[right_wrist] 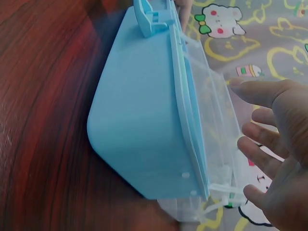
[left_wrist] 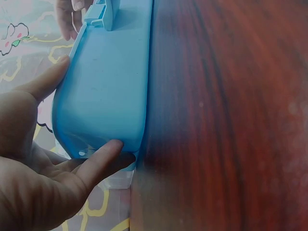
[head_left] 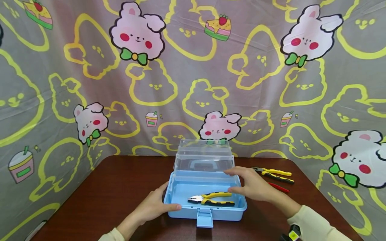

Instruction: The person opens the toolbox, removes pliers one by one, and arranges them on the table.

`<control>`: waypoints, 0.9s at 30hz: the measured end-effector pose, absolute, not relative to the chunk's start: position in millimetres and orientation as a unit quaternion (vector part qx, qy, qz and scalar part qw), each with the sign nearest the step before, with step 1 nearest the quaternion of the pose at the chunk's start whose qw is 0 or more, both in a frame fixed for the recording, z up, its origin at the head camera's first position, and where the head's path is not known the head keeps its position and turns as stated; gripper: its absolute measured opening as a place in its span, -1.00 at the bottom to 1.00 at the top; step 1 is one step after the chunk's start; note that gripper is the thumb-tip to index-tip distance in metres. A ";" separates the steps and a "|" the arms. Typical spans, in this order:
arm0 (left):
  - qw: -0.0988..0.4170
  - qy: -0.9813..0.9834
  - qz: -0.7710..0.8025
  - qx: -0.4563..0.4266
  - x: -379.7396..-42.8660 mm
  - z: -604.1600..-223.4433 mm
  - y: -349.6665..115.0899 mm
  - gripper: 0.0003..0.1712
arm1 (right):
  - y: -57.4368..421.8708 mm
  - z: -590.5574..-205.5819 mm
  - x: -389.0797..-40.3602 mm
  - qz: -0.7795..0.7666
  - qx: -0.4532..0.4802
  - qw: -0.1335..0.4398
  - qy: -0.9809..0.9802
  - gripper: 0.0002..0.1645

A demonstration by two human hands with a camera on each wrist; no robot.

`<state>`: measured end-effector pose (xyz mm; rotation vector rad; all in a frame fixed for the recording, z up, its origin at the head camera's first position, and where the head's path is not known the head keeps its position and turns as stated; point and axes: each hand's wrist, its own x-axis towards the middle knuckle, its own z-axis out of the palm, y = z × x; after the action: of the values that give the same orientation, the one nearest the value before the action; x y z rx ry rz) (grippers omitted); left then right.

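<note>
A light blue toolbox (head_left: 184,214) stands on the table with its clear lid (head_left: 206,147) raised at the back and its front latch (head_left: 205,219) hanging down. Inside lie combination pliers (head_left: 208,202) with yellow and black handles. My left hand (head_left: 152,205) holds the box by its left end, thumb on the front rim and fingers against the end wall (left_wrist: 103,130). Over the right end of the box hovers my right hand (head_left: 253,184), fingers apart and nothing between them; the right wrist view shows them beside the clear lid.
Right of the box, behind my right hand, lie long-nose pliers (head_left: 275,175) with yellow and black handles and a red-handled tool (head_left: 278,187), partly hidden by that hand. A cartoon-printed cloth (head_left: 187,67) hangs round the brown table (head_left: 120,187).
</note>
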<state>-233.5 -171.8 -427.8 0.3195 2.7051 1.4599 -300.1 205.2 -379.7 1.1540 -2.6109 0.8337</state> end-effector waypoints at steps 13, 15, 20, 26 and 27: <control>0.029 0.872 0.477 0.106 -233.6 -428.8 -172.1 0.25 | 184.9 -379.1 -294.0 0.293 0.426 0.044 -0.855 -0.27; 0.030 0.872 0.477 0.106 -233.2 -428.9 -172.1 0.26 | 181.8 -380.4 -294.0 0.291 0.434 0.039 -0.852 -0.29; 0.030 0.870 0.481 0.107 -232.4 -428.5 -172.2 0.26 | 174.4 -386.0 -296.4 0.294 0.450 0.024 -0.843 -0.32; 0.025 0.870 0.480 0.108 -232.7 -427.3 -171.7 0.25 | 167.1 -394.1 -300.3 0.268 0.448 -0.014 -0.852 -0.30; 0.024 0.871 0.479 0.108 -232.8 -427.0 -171.6 0.25 | 165.9 -395.0 -301.1 0.261 0.448 -0.021 -0.855 -0.30</control>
<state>-232.8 -171.6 -427.0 0.3346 2.6944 1.4813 -301.1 165.9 -395.0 1.4272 -2.7214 0.8315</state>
